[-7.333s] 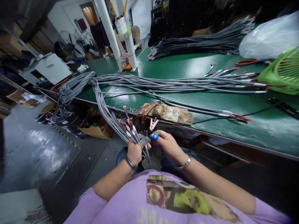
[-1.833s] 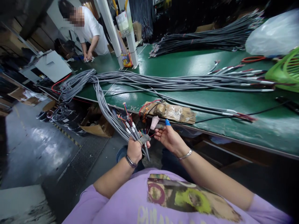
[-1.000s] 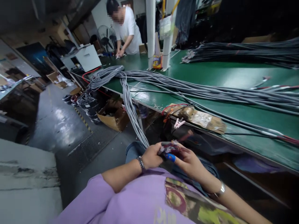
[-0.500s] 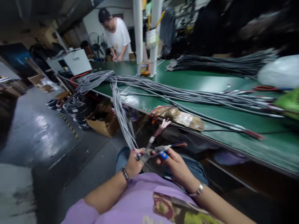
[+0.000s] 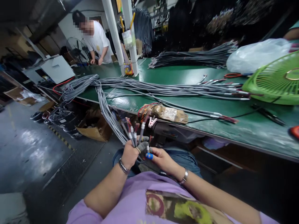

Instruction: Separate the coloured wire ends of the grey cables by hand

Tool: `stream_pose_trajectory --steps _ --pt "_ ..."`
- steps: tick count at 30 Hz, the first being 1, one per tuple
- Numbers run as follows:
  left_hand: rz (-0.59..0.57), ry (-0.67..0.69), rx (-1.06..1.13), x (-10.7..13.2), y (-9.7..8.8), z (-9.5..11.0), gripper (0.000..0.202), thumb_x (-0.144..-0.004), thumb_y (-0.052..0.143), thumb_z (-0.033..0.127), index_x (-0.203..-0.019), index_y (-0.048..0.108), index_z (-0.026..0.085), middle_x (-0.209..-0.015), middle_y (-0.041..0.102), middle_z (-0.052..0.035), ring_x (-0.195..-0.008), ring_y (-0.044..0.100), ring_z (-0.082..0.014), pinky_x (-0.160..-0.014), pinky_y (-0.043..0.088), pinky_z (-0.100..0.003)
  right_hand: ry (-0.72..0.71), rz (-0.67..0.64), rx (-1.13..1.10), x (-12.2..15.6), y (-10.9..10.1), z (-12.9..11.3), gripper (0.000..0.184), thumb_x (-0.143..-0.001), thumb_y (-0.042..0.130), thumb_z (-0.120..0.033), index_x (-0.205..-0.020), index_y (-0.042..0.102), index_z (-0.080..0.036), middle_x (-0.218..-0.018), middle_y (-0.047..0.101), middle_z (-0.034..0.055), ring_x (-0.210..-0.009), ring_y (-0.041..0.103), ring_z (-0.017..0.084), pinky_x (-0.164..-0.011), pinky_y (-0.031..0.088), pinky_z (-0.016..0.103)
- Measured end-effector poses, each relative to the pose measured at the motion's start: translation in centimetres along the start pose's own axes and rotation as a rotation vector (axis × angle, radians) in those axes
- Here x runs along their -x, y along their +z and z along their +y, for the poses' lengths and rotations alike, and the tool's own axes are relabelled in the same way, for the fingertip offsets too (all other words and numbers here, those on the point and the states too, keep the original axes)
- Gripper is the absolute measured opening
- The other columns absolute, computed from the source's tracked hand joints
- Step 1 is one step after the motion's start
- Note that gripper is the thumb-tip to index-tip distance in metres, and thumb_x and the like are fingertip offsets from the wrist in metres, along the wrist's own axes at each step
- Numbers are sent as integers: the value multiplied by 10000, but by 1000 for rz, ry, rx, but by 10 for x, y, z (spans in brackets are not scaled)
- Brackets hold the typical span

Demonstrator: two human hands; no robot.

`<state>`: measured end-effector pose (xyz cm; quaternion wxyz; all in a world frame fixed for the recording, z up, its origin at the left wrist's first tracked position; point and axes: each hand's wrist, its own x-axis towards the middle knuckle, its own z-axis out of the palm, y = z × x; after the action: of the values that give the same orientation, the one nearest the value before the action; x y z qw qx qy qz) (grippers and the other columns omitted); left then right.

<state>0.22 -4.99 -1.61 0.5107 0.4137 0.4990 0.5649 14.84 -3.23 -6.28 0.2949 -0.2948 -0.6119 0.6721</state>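
Observation:
My left hand [image 5: 130, 154] is closed around several grey cables [image 5: 109, 116], which hang over the table edge from a long bundle [image 5: 144, 85]. Their ends [image 5: 132, 134], with white bands and reddish wires, stick up out of the fist. Close beside it, my right hand [image 5: 164, 160] pinches a cable end [image 5: 147, 150] with a white band. Grey covers sit on some fingertips, and blue tape wraps my right thumb. Beyond my hands, a pale pink clip [image 5: 152, 121] hangs at the table edge beside a taped brown block [image 5: 171, 114] with red and black wires.
On the green table [image 5: 254, 137] lie dark cables [image 5: 193, 58], a plastic bag [image 5: 257, 57], a green fan [image 5: 275, 79] and black pliers [image 5: 268, 114]. White posts [image 5: 113, 37] rise from it. A person [image 5: 98, 40] works at the far end. A cardboard box [image 5: 95, 127] stands below.
The view has swung right, bringing the green fan in. My right hand has moved closer to my left; the cable that pointed right from it no longer does. Cable ends now stand up in my left hand.

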Motion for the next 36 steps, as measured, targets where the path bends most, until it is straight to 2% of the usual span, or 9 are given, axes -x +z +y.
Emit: stream_pose_trajectory --steps 4,8,11,14,19,24,27,31,36 --pt "-3 -40 -122 -3 6 -12 266 -608 806 354 -679 703 120 -572 620 -6 -539 528 -98 -538 425 -219 29 -21 6 2 0 4 468 -715 636 -609 -728 633 -141 -592 502 -29 -520 335 75 -483 277 218" --pt "46 -99 -122 -3 2 -15 304 -643 771 413 -693 694 124 -549 628 -17 -490 532 -108 -488 422 -225 85 -18 9 2 -4 3 424 -711 654 -568 -715 640 -145 -587 517 -29 -519 363 77 -501 310 223" --pt "88 -109 -93 -3 -2 -14 316 -651 761 428 -652 667 127 -508 613 -14 -453 513 -97 -455 400 -210 109 106 -55 1 -12 -4 369 -706 666 -523 -750 642 -157 -694 617 15 -587 460 110 -565 385 249" --pt "99 -123 -75 -3 -4 -14 328 -628 780 415 -592 620 131 -464 586 -3 -428 499 -82 -443 382 -192 90 282 -110 -4 -16 -15 372 -724 644 -521 -854 642 -172 -822 659 45 -603 475 111 -583 402 263" --pt "54 -186 -67 -3 -4 -16 361 -544 828 408 -603 591 141 -456 573 16 -431 528 -94 -455 418 -197 30 194 -140 -15 -10 -27 386 -689 695 -540 -797 584 -186 -700 631 9 -635 524 132 -581 384 262" --pt "-82 -185 -140 -2 -7 -14 345 -577 812 415 -606 620 129 -476 588 2 -446 544 -103 -498 457 -219 108 181 -208 -16 -10 -26 403 -681 708 -542 -722 560 -169 -590 596 -7 -550 473 105 -535 332 246" --pt "-86 -184 -151 -1 -6 -13 344 -577 811 416 -607 634 123 -480 593 -5 -452 550 -108 -502 459 -225 116 181 -221 -15 -12 -27 409 -645 738 -531 -717 565 -168 -584 588 -16 -533 460 95 -523 339 240" --pt "-74 -226 -136 -2 -4 -10 350 -555 821 414 -659 665 118 -549 640 -29 -495 581 -130 -531 484 -254 84 185 -210 -15 -14 -32 401 -652 724 -538 -705 551 -181 -578 601 -7 -548 520 122 -531 368 255" --pt "-121 -165 -207 -2 -3 -7 309 -596 799 396 -645 676 117 -571 643 -35 -532 562 -126 -542 462 -243 66 225 -174 -11 -16 -37 394 -664 700 -547 -725 573 -179 -605 615 4 -550 527 128 -534 388 264"
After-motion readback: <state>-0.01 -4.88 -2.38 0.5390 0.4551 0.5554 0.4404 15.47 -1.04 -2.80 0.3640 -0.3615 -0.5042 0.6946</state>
